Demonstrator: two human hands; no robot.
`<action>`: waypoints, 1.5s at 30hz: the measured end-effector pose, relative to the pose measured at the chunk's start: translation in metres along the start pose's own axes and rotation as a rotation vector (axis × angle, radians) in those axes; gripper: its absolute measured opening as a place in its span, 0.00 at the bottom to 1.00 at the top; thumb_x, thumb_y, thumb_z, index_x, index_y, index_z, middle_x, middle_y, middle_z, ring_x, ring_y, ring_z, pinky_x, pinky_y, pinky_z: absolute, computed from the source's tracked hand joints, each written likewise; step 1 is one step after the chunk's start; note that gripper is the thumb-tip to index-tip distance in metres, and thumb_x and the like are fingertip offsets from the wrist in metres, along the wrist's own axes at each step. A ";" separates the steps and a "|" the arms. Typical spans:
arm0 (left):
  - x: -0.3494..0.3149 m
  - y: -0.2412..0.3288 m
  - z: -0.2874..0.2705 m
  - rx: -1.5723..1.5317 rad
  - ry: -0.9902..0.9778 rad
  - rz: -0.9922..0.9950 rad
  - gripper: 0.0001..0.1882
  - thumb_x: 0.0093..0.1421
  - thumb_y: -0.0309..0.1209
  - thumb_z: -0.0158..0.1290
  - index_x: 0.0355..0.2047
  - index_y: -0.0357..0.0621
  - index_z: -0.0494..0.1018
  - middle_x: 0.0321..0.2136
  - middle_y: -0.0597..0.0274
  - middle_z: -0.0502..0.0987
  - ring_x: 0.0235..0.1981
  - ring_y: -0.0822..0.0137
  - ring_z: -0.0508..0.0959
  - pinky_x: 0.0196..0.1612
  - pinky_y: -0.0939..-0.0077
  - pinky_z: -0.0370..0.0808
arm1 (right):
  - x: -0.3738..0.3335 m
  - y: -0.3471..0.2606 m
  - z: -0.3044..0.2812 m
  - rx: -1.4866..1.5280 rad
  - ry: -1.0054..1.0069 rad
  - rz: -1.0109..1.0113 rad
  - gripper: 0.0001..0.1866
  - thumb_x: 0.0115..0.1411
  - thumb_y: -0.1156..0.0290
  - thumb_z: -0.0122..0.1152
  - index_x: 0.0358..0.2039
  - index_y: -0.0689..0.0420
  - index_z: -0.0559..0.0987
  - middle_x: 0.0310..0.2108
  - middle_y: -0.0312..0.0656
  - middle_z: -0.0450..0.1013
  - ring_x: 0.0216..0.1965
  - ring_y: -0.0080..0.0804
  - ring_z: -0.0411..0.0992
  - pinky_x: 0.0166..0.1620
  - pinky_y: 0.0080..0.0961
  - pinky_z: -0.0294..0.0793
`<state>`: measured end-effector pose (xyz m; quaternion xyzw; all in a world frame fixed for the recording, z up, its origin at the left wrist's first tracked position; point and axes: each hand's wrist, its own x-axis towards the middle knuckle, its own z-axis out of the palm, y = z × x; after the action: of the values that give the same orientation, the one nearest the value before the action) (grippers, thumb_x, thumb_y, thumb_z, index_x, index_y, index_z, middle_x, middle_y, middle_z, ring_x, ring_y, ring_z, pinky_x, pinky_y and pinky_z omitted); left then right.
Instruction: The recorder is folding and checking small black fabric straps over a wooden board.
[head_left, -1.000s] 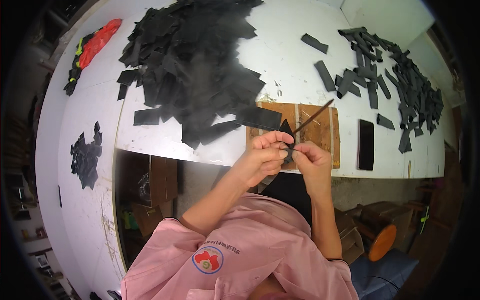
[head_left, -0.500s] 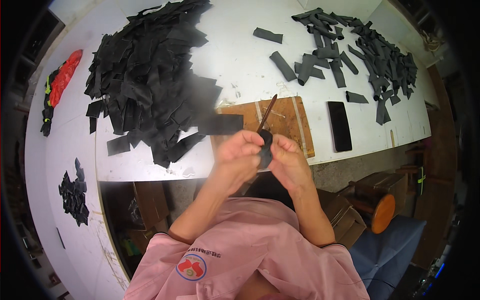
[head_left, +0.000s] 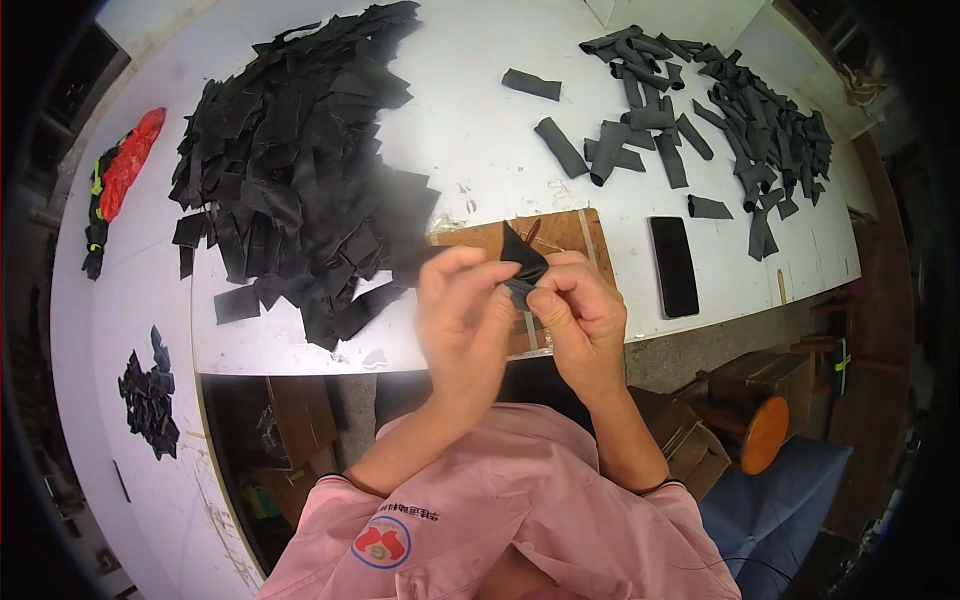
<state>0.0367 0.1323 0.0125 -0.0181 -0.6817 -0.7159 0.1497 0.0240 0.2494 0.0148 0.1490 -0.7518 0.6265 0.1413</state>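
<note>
Right hand [head_left: 580, 315] has thumb + index closed on the lower right edge of the black piece [head_left: 524, 262], held up in front of the chest just over the near part of the wooden board [head_left: 575, 232]. Left hand [head_left: 465, 310] is half open, fingers loosely curled w/ tips at the piece's left side; kinda blurry, so can't tell if it's actually pinching. IMO the piece is v. light, thin and floppy, prob. a bit grippy, not fragile; best hold is a fingertip pinch at the edges, bc the middle would just fold. Vs. half a sec ago: it was a rounded loop, now a pointed corner sticks up, and the left fingers have opened more. Brown stick [head_left: 532, 229] stood out long past the hands b4, now only a short bit shows behind the piece. Farther off, the rolled tubes [head_left: 770, 120] on the table [head_left: 470, 140] look the same tbh.
</note>
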 end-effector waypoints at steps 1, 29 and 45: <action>0.002 0.000 -0.001 0.036 0.012 0.052 0.06 0.53 0.21 0.48 0.32 0.37 0.71 0.28 0.64 0.69 0.21 0.78 0.68 0.22 0.88 0.66 | 0.000 -0.005 0.000 -0.045 -0.003 -0.026 0.05 0.50 0.75 0.55 0.23 0.61 0.70 0.27 0.39 0.67 0.25 0.23 0.66 0.24 0.17 0.64; 0.069 -0.018 -0.009 -1.588 -0.443 -0.913 0.18 0.57 0.23 0.35 0.47 0.29 0.59 0.23 0.51 0.72 0.03 0.79 0.56 0.05 0.89 0.56 | 0.061 0.006 -0.021 0.717 -0.296 0.654 0.10 0.55 0.66 0.53 0.21 0.58 0.70 0.18 0.29 0.61 0.18 0.14 0.57 0.21 0.10 0.56; 0.047 0.033 0.000 -0.600 -0.394 -0.274 0.17 0.57 0.23 0.42 0.47 0.32 0.57 0.24 0.56 0.72 0.06 0.84 0.54 0.08 0.90 0.55 | 0.072 0.015 -0.022 0.751 -0.467 0.413 0.11 0.56 0.64 0.52 0.22 0.57 0.70 0.20 0.31 0.66 0.20 0.15 0.60 0.24 0.10 0.60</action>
<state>-0.0007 0.1227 0.0551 -0.1071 -0.4539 -0.8797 -0.0931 -0.0476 0.2706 0.0338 0.1740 -0.4994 0.8192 -0.2218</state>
